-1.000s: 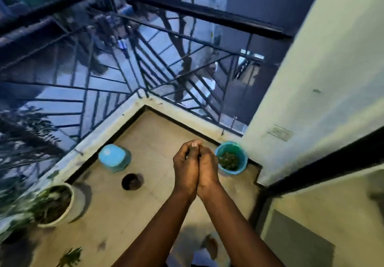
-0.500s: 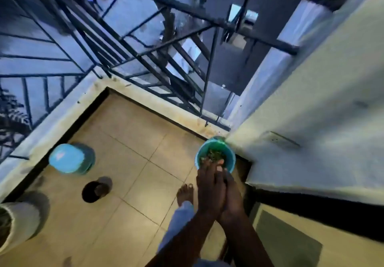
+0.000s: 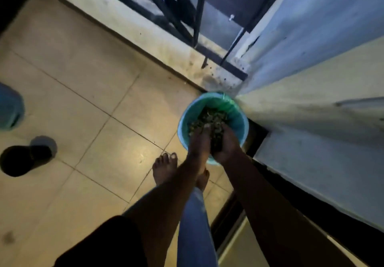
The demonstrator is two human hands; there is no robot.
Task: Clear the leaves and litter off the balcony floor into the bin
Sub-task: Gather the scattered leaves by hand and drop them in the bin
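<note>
Leaves (image 3: 207,119) lie heaped inside the teal plastic bin (image 3: 243,121), which stands in the far right corner of the balcony floor (image 3: 93,75), tight against the wall (image 3: 311,111) and the kerb under the railing (image 3: 187,17). The left hand (image 3: 199,142) and the right hand (image 3: 227,147) are cupped side by side around a dark clump of the same litter, fingers curled in over it, held just above the near part of the bin's mouth.

The main risk is a spill at the near rim. The hands sit over that edge and not over the middle, so if they part where they are, some of the clump likely drops outside, onto the tiles by the bare feet (image 3: 165,169) or into the dark door track (image 3: 257,140) beside the bin, where bits would be hard to pick out. The bin looks light, so a wrist knocking its rim could tip it and undo the work. Damp scraps may also cling to the palms and fall once the hands lift away. A small black pot (image 3: 25,159) lies well off to the left, out of the way.
</note>
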